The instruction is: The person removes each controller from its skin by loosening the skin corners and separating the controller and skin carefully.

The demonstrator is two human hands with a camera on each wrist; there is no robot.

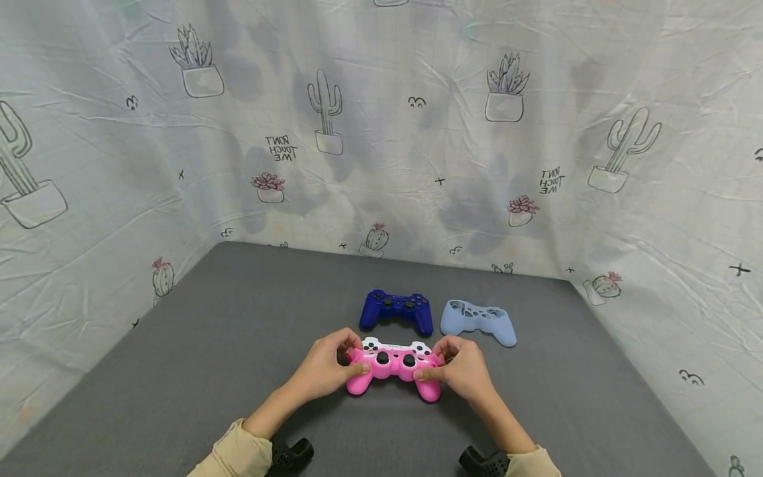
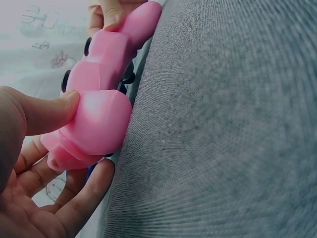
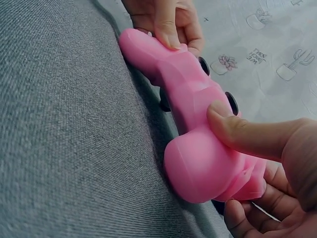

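Observation:
A white game controller [image 1: 420,346] shows its upper edge and button clusters above a pink silicone cover [image 1: 395,368], which wraps its grips and lower body. Two black thumbsticks stick out through the cover. My left hand [image 1: 326,366] holds the left side, thumb on the front of the pink cover and fingers at the upper corner. On the opposite side my right hand [image 1: 467,368] grips likewise, its thumb pressing the cover [image 3: 190,114]. In the left wrist view, the cover's rounded grip end [image 2: 101,121] sits close to the cloth. The controller's back is mostly hidden.
Just behind lies a dark blue controller [image 1: 372,310] on the grey tabletop [image 1: 238,318]. To its right is a light blue silicone cover [image 1: 477,319] with openings in it. A pale curtain [image 1: 381,132] printed with cacti surrounds the table's back and sides.

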